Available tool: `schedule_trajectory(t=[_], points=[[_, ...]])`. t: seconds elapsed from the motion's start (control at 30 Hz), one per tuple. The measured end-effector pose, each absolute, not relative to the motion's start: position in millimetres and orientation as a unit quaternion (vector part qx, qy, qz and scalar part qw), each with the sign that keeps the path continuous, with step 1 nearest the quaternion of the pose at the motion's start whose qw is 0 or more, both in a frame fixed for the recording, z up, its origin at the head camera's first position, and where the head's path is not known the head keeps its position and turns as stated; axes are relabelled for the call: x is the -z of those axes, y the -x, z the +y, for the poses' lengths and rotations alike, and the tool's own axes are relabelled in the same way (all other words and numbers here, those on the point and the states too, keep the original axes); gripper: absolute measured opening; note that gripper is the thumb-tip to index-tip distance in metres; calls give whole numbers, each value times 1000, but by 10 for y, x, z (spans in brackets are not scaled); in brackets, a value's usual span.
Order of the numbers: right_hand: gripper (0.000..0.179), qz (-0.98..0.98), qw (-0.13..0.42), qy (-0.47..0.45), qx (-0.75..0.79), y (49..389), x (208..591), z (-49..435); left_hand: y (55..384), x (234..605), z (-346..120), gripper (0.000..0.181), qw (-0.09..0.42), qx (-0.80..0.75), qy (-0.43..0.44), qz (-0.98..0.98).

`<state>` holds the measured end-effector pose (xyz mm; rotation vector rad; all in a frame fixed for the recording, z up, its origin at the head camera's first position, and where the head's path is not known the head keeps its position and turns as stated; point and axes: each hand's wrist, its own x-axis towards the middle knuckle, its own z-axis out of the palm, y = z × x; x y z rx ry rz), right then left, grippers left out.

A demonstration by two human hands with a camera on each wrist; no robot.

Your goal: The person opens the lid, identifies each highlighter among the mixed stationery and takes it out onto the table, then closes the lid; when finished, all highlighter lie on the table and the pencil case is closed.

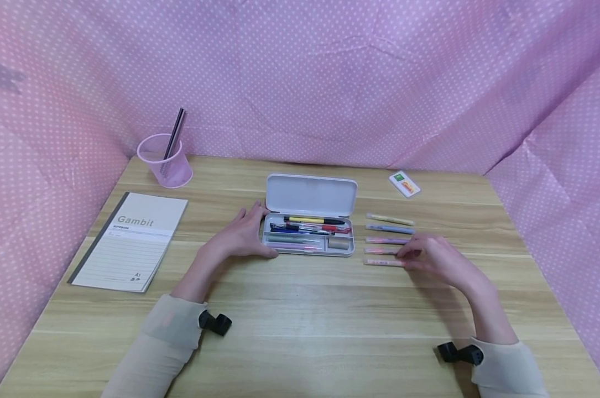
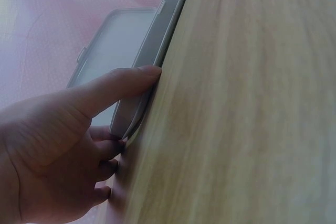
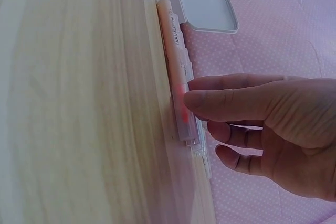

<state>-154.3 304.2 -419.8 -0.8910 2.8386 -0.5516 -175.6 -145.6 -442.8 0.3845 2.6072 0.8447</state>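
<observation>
beige sleeves are seen nearest the head camera, with a black mount at each cuff. in the right hand an orange marker is pinched near its right end, between thumb and forefinger; whether it is raised at all from the wooden table cannot be told from these angles. its long axis is laid left to right, so most of its length is pointed leftward from the grip, toward the open pencil case. by the left hand, well apart from the marker, the case's left end is gripped, the thumb laid on the near wall. just beyond the orange marker, a pink marker, a purple marker, a blue marker and a yellow marker are lined up roughly parallel. inside the case, a yellow-and-black pen is kept with others in the far compartment, and a grey block in the near one. farther out, a small white item, a pink cup with dark sticks and a notebook are placed.
</observation>
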Motion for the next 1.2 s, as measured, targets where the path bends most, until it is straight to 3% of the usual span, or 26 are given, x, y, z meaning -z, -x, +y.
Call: schedule_trajectory(t=[0.37, 0.5, 0.73, 1.2], points=[[17, 945, 63, 263, 184, 1529, 4153, 3021, 1755, 4410, -1440, 101, 182, -298, -141, 927], [19, 942, 32, 260, 210, 1526, 4164, 2922, 1755, 4410, -1433, 101, 183, -295, -142, 927], [29, 920, -10, 299, 254, 1581, 4185, 2431, 1753, 4439, -1459, 102, 190, -296, -125, 928], [39, 902, 37, 351, 249, 1658, 4145, 1430, 1754, 4438, -1460, 102, 191, -297, -127, 927]])
